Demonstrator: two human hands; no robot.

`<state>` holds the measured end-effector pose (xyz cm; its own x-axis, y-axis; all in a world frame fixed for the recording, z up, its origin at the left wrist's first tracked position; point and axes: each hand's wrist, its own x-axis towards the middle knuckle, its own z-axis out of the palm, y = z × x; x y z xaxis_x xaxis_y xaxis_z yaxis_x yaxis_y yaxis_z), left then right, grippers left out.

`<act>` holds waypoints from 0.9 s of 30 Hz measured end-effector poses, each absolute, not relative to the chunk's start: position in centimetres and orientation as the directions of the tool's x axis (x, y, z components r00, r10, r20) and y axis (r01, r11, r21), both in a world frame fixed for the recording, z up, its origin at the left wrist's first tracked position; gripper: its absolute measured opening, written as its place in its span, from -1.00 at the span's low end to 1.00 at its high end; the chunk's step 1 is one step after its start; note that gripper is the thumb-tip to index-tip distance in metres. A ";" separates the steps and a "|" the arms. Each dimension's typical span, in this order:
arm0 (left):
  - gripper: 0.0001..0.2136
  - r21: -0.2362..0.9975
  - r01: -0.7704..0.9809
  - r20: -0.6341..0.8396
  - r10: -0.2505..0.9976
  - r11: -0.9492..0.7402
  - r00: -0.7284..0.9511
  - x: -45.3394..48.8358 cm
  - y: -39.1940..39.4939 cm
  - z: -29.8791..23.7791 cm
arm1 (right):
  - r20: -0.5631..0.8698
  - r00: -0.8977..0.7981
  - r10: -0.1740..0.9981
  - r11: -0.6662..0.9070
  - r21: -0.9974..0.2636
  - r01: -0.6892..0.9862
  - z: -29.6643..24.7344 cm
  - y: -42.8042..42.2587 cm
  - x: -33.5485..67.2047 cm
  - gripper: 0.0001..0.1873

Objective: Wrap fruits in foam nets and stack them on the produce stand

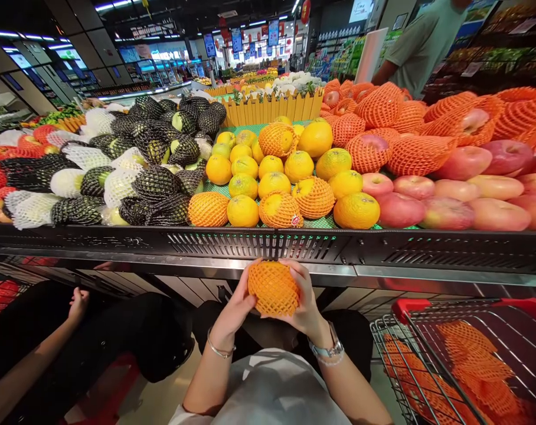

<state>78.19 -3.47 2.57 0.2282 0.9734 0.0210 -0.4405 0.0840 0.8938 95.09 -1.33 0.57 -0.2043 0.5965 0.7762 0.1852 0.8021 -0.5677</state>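
Observation:
Between my two hands is an orange [274,288] in an orange foam net, held in front of the shelf edge. My left hand [238,302] curls round its left side, thumb towards me. Round its right side and underneath, my right hand [307,300] is wrapped. The fingertips behind the fruit are partly hidden. Just beyond, on the display, lie bare oranges [272,185] and several netted ones, such as a netted orange [280,209] with a small red sticker at the front edge.
Netted and bare apples [401,208] fill the right side; fruit in black and white nets [157,183] fills the left. A black slotted rail [259,243] fronts the display. A wire cart [427,354] holds orange nets at right. A co-worker's hand [78,302] is at left; another person [421,47] stands behind.

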 end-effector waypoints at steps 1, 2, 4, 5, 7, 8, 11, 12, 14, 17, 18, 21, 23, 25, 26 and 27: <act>-0.19 0.893 -0.443 0.033 0.971 0.078 0.239 78.0 -3.5 2.9 | 0.774 -0.235 0.588 0.809 -0.558 0.187 0.7 -1.3 95.1 0.12; -0.17 0.892 -0.445 0.043 0.968 0.074 0.248 77.9 -3.5 3.2 | 0.771 -0.263 0.580 0.815 -0.547 0.192 0.8 -1.3 95.2 0.10; -0.16 0.895 -0.440 0.051 0.965 0.070 0.257 78.2 -3.6 3.6 | 0.771 -0.289 0.567 0.824 -0.530 0.203 0.9 -1.3 95.2 0.04; -0.16 0.900 -0.431 0.049 0.965 0.069 0.257 78.5 -3.7 3.6 | 0.780 -0.280 0.560 0.828 -0.522 0.203 1.0 -1.3 95.1 0.01; -0.19 0.900 -0.432 0.049 0.972 0.056 0.228 79.4 -3.9 3.4 | 0.801 -0.235 0.551 0.834 -0.515 0.199 1.0 -1.3 95.0 0.00; -0.22 0.898 -0.438 0.054 0.977 0.042 0.206 79.9 -3.9 3.2 | 0.807 -0.220 0.548 0.835 -0.513 0.199 1.0 -1.3 95.0 0.01; -0.28 0.918 -0.385 0.150 0.983 -0.100 0.102 80.5 -3.7 3.5 | 0.779 -0.244 0.578 0.815 -0.534 0.225 1.0 -1.7 95.5 0.11; -0.27 0.929 -0.320 0.214 0.976 -0.188 0.049 80.2 -3.5 4.1 | 0.748 -0.263 0.609 0.792 -0.559 0.244 1.0 -1.9 96.0 0.17; -0.21 0.916 -0.091 0.386 0.921 -0.390 -0.054 78.9 -2.7 6.4 | 0.672 -0.278 0.687 0.727 -0.625 0.284 0.9 -2.3 97.7 0.23; -0.10 0.696 0.417 0.665 0.744 -0.585 -0.066 75.6 -0.5 11.7 | 0.605 -0.192 0.773 0.625 -0.671 0.399 1.1 -3.1 102.2 0.07; -0.09 0.574 0.567 0.713 0.701 -0.591 0.009 74.5 0.5 13.7 | 0.612 -0.128 0.781 0.589 -0.653 0.476 1.2 -3.4 104.2 -0.01; -0.12 0.254 0.823 0.720 0.668 -0.509 0.191 72.2 4.5 18.8 | 0.688 0.105 0.718 0.387 -0.520 0.761 1.8 -4.4 111.2 -0.19; -0.14 0.114 0.897 0.662 0.706 -0.426 0.252 71.3 7.8 20.9 | 0.691 0.204 0.694 0.207 -0.463 0.862 1.5 -5.3 116.3 -0.25; -0.15 0.005 0.932 0.584 0.758 -0.362 0.291 70.7 11.1 21.9 | 0.627 0.255 0.736 0.075 -0.449 0.890 0.2 -6.2 121.2 -0.29; -0.15 -0.045 0.937 0.535 0.784 -0.346 0.316 70.4 12.7 22.0 | 0.582 0.266 0.769 0.034 -0.452 0.891 -0.8 -6.7 123.4 -0.30; -0.17 -0.095 0.935 0.473 0.811 -0.342 0.345 70.1 14.2 22.0 | 0.548 0.272 0.791 0.015 -0.462 0.887 -1.9 -7.1 125.3 -0.33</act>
<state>70.06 14.23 22.03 0.3448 0.8110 0.4727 0.9348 -0.3423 -0.0946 125.28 -7.09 -1.91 0.2724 0.7906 0.5483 0.8867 0.0150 -0.4621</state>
